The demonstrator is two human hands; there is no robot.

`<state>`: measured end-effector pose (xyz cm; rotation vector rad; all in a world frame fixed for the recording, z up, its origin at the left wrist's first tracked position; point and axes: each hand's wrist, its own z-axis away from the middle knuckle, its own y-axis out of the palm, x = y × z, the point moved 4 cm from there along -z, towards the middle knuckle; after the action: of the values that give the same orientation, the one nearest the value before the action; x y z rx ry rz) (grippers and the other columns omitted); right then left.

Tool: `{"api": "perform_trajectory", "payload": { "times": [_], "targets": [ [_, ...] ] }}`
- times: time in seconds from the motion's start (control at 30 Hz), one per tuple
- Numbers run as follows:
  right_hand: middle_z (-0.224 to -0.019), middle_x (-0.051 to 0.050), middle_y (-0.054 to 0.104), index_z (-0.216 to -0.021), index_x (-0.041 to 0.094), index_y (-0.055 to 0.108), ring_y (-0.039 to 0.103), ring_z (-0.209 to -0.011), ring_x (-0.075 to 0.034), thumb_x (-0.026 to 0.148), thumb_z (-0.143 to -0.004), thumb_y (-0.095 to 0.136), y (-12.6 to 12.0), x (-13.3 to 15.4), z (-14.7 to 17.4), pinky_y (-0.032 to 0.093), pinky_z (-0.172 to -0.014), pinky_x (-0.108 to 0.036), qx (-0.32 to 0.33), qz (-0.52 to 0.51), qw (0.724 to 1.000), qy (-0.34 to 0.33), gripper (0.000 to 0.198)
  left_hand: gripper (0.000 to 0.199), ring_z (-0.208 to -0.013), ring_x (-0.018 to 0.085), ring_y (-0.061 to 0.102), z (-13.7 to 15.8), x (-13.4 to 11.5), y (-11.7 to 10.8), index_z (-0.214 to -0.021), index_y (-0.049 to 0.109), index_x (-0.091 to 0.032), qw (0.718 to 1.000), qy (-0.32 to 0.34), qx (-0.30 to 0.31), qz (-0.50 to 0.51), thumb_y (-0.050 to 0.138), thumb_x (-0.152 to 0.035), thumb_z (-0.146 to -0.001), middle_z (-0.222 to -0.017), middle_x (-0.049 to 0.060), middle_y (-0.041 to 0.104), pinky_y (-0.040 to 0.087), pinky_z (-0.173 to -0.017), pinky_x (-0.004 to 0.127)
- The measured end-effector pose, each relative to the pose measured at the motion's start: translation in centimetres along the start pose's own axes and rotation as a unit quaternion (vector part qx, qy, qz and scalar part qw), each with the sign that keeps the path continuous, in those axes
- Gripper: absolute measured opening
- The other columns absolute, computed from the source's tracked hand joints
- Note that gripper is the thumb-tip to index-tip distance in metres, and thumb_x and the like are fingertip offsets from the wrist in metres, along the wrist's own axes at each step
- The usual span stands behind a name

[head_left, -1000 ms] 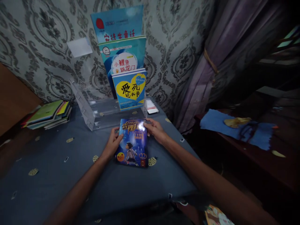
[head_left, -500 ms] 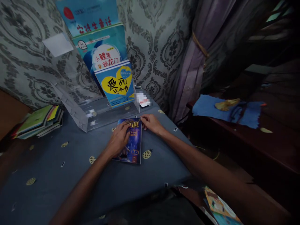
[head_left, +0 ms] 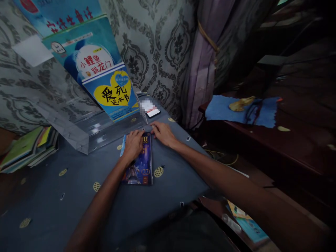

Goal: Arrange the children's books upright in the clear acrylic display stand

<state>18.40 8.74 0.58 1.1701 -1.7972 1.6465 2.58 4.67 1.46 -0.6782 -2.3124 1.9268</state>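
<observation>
A purple-blue paperback book [head_left: 145, 164] lies face up on the table, its cover lettering upside down to me. My left hand [head_left: 133, 145] rests flat over its upper left part, fingers stretched to the top edge. Just past the book's top right corner is my right hand [head_left: 163, 134], its thumb and index finger pinched together. Whatever is between those fingertips, if anything, is too small to tell. Behind the hands, a clear display stand [head_left: 84, 143] holds a blue book with a yellow heart [head_left: 115, 94] in front of a teal book [head_left: 78, 49] and another blue book [head_left: 70, 14].
Several stacked books [head_left: 28, 147] lie left of the stand. A phone [head_left: 152, 112] sits at its right end. The table [head_left: 52, 210] has a grey-blue cloth. Across a gap on the right, a dark red surface [head_left: 236, 140] carries a blue cloth [head_left: 215, 108].
The view has shifted, so the stand appears further left. My left hand has slid slightly toward the book's top edge; my right hand is a little beyond its corner. The book stays on the table.
</observation>
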Motion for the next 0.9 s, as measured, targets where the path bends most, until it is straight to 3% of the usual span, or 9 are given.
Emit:
{"api": "perform_trajectory", "payload": {
  "times": [0.23,0.5,0.7,0.9],
  "targets": [
    [-0.081,-0.002,0.077,-0.115,0.019,0.069,0.069,-0.059,-0.014,0.016,-0.101,0.046,0.1,-0.5,-0.1,0.057,-0.077,-0.030,-0.008,-0.049,0.999,0.000,0.028,0.036,-0.110,0.028,0.056,-0.8,0.1,0.0,-0.121,0.066,-0.022,0.999,-0.030,0.016,0.002,0.040,-0.017,-0.097,-0.117,0.010,0.064,0.045,-0.098,0.045],
    [-0.075,0.000,0.073,-0.108,0.018,0.067,0.067,-0.052,-0.010,0.015,-0.098,0.044,0.9,-1.7,-0.8,0.052,-0.057,-0.020,-0.023,-0.193,0.980,0.045,0.025,0.029,-0.110,0.027,0.056,-0.9,1.0,0.3,-0.114,0.061,-0.022,0.994,-0.045,-0.010,0.095,0.042,-0.017,-0.093,-0.115,0.009,0.064,0.043,-0.099,0.045],
    [-0.075,-0.001,0.073,-0.104,0.018,0.068,0.068,-0.053,-0.010,0.018,-0.096,0.047,1.0,-1.8,-0.8,0.050,-0.052,-0.018,-0.026,-0.210,0.976,0.042,0.023,0.027,-0.111,0.026,0.057,-0.8,1.4,0.3,-0.112,0.060,-0.024,0.988,-0.039,-0.032,0.148,0.043,-0.017,-0.092,-0.113,0.007,0.065,0.043,-0.101,0.045],
    [-0.082,-0.005,0.077,-0.112,0.016,0.066,0.070,-0.056,-0.013,0.021,-0.097,0.042,0.8,-1.6,-0.9,0.050,-0.051,-0.021,-0.022,-0.211,0.976,0.051,0.028,0.032,-0.111,0.026,0.057,-0.6,1.1,0.4,-0.116,0.063,-0.024,0.994,-0.028,-0.020,0.108,0.042,-0.017,-0.095,-0.116,0.008,0.066,0.043,-0.101,0.046]
  ]
}}
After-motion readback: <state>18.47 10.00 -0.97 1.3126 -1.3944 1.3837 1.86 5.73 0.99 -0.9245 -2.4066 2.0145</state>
